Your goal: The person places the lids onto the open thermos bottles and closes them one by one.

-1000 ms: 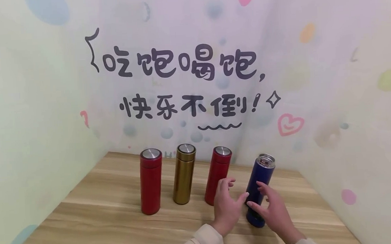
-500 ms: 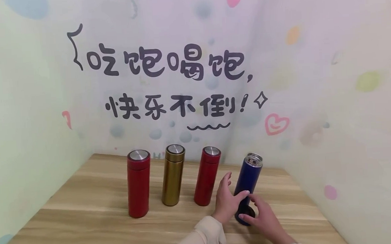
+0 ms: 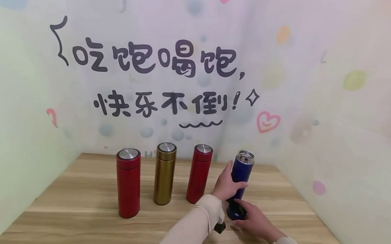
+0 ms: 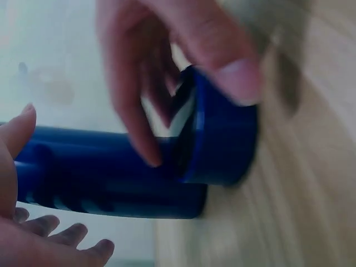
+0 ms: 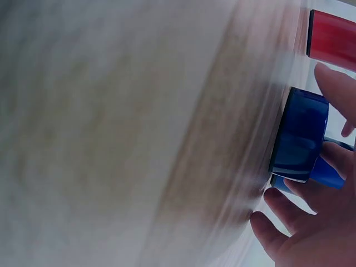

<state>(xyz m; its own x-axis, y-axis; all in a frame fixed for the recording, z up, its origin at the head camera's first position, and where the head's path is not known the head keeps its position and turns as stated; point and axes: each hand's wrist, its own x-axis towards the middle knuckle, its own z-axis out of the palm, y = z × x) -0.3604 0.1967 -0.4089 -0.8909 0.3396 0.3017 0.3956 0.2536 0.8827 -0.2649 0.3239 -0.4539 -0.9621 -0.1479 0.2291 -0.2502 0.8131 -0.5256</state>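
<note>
In the head view, a blue vacuum flask (image 3: 242, 173) stands upright without its lid, its steel mouth showing. The blue lid (image 3: 234, 213) sits just in front of its base, dark hollow side up. My left hand (image 3: 226, 185) is at the flask's left side, thumb across its front; in the left wrist view its fingers are spread around the flask (image 4: 111, 172) with a gap below. Beside the lid, my right hand (image 3: 253, 220) reaches in from the right. Its thumb and fingers are loosely spread about the lid (image 5: 300, 133) in the right wrist view.
To the left stand a red flask (image 3: 198, 177), a gold flask (image 3: 164, 179) and another red flask (image 3: 129, 188), all lidded. The wooden table (image 3: 71, 217) meets a printed wall (image 3: 140, 84) behind them. A small black device (image 3: 220, 227) is under the left wrist.
My left hand has moved forward to the blue flask's side. The right hand has lowered to the lid. The head view has shifted, so the flasks appear further left.
</note>
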